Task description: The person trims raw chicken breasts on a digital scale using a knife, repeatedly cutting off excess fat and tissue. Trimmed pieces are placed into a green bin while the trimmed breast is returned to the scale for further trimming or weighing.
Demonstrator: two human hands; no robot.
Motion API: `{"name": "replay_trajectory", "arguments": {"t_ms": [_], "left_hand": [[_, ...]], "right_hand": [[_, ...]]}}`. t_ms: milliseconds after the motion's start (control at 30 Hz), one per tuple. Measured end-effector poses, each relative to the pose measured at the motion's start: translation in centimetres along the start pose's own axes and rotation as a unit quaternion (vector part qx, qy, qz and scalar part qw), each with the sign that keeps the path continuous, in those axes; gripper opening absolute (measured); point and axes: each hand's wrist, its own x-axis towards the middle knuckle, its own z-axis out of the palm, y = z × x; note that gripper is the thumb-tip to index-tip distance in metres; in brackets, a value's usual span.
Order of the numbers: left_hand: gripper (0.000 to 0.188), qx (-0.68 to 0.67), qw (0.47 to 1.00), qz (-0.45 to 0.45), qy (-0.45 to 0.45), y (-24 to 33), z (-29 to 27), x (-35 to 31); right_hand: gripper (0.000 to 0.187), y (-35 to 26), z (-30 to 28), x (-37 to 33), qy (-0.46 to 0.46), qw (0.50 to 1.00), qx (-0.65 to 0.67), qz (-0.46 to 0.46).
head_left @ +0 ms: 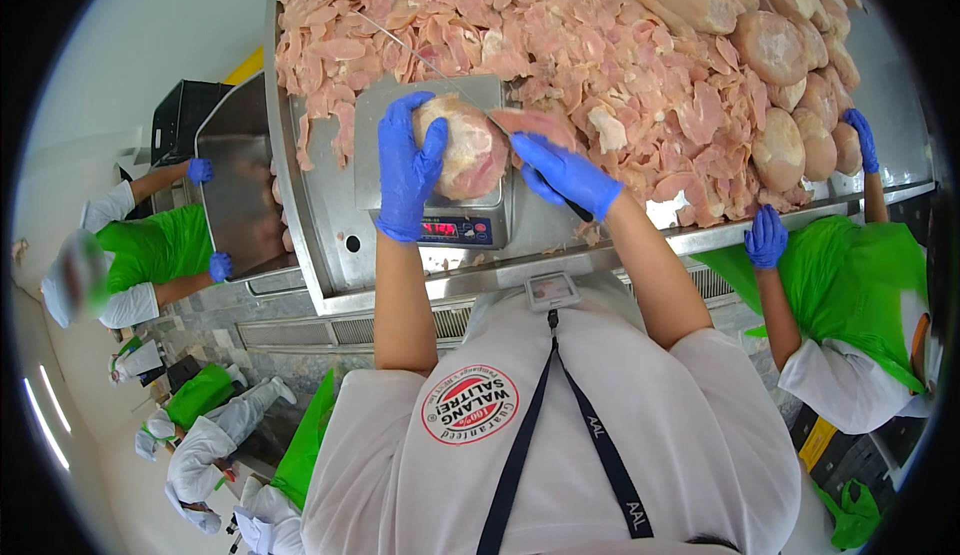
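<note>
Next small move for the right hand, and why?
Probably lay the slice on the loose slices to the right: it lies beside the knife in the right hand, seemingly cut clear of the round meat that the left hand steadies over the scale.

Lettered round emblem [470, 404] on shirt [650, 405], lettered lanyard [600, 440], scale [492, 205] digits [440, 229]
</note>
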Motion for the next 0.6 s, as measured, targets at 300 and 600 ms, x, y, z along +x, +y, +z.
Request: {"name": "replay_trajectory", "arguments": {"t_ms": [300,600], "left_hand": [[0.041,-0.018,0.998,-0.028,0.053,0.1,0.1,-1.2],[0.030,0.180,0.980,0.036,0.079,-0.7,-0.8,-1.5]], "right_hand": [[0.050,3.4,-0.9,3.5,0.156,0.976,0.150,0.022],[0.080,10.0,0.2,-1.8,0.272,0.884,-0.326,-0.195]]}}
